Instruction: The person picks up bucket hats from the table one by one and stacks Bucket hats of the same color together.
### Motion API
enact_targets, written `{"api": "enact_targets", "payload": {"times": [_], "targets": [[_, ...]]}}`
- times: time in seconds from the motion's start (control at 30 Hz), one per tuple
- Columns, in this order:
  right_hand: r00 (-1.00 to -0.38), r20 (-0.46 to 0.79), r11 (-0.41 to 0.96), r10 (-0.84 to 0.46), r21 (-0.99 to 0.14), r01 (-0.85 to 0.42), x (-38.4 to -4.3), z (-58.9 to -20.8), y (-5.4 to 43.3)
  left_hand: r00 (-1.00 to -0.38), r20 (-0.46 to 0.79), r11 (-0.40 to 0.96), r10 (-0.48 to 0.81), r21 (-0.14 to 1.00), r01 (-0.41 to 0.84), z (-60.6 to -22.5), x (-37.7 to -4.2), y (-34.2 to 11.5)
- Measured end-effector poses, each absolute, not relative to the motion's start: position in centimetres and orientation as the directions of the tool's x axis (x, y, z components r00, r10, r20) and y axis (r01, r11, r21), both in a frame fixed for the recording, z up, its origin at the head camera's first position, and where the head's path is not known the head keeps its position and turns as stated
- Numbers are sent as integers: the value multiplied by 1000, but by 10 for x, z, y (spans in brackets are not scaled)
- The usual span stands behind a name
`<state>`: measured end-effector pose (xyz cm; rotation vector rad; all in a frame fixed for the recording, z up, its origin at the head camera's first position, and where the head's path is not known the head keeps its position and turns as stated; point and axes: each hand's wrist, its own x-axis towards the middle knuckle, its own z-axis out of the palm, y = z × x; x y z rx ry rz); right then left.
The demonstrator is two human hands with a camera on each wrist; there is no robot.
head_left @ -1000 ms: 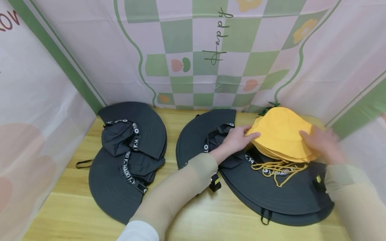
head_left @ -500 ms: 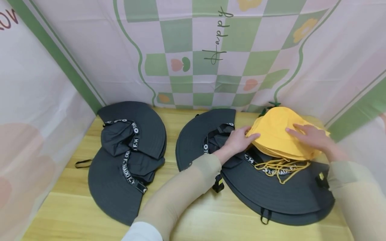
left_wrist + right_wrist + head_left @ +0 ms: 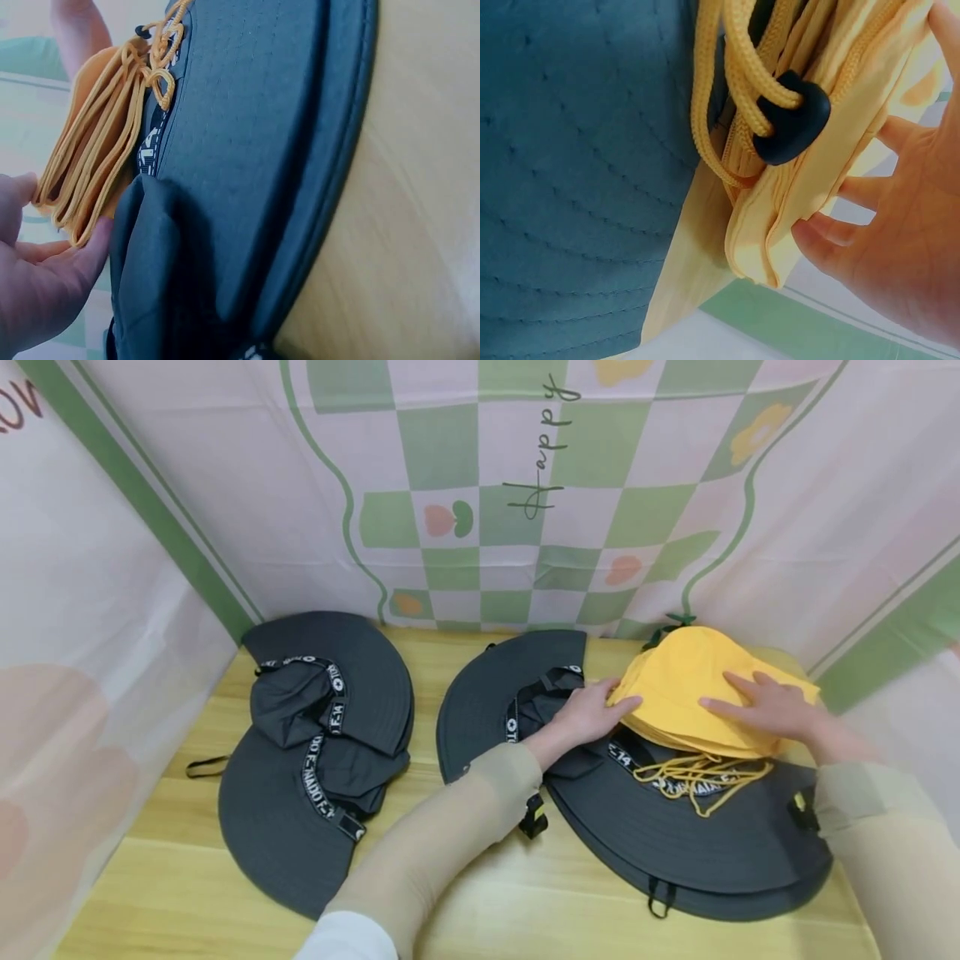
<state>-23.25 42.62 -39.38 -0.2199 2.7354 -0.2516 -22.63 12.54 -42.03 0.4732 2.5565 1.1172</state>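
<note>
A stack of folded yellow bucket hats point(image 3: 675, 685) lies on top of dark grey wide-brimmed hats point(image 3: 675, 839) at the right of the table. My left hand point(image 3: 588, 713) pinches the stack's left edge, its thumb above the brims; the left wrist view shows the layered yellow brims point(image 3: 94, 142) between thumb and fingers. On the upper hat's right part rests my right hand point(image 3: 776, 706), fingers spread. Seen from the right wrist, its fingertips touch the cloth. Yellow cords point(image 3: 697, 781) hang from the stack's front over the dark brim, with a black cord stopper point(image 3: 793, 120) on them.
More folded dark grey hats point(image 3: 281, 852) lie on the left of the wooden table point(image 3: 480, 914). Another dark brim point(image 3: 476, 710) lies in the middle, beside my left forearm. Printed cloth point(image 3: 450, 452) hangs along the back and both sides.
My right hand has moved left from the stack's right edge onto the top hat, fingers spreading. The yellow stack's right side now spreads farther right. My left hand keeps its hold.
</note>
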Motion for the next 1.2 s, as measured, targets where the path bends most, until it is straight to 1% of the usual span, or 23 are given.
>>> {"api": "enact_targets", "payload": {"times": [0.13,0.27,0.37,0.43,0.47,0.57,0.63,0.7,0.8,0.87,1.07,1.2], "targets": [[-913,-361,971,-191,-206,-122,-233,-396,427,-907,-103,645,409,736,207,-418,-225,120],[-913,-360,972,-191,-200,-124,-234,-396,426,-925,39,644,378,707,292,-416,-219,113],[-912,-363,972,-189,-202,-121,-234,-396,424,-895,185,674,406,600,430,-415,-213,109],[-913,-363,973,-188,-199,-121,-233,-395,424,-848,240,691,472,498,525,-413,-208,108],[-913,-363,973,-188,-197,-122,-233,-394,423,-822,245,695,514,443,566,-412,-206,107],[-913,-364,974,-185,-190,-121,-231,-392,422,-760,188,688,622,333,645,-412,-198,107],[-913,-364,974,-185,-188,-123,-231,-392,422,-748,110,697,655,293,654,-413,-193,108],[-913,-366,975,-181,-190,-117,-231,-393,422,-754,30,720,657,271,639,-414,-190,110],[-914,-364,975,-178,-189,-115,-233,-396,424,-776,-80,766,625,253,591,-416,-188,113],[-915,-363,976,-176,-183,-115,-234,-398,425,-788,-129,790,602,238,565,-418,-187,115],[-917,-357,978,-178,-168,-124,-235,-400,427,-813,-184,832,552,186,522,-424,-188,121],[-917,-356,977,-177,-173,-122,-236,-401,427,-820,-184,839,542,177,515,-427,-191,124]]}}
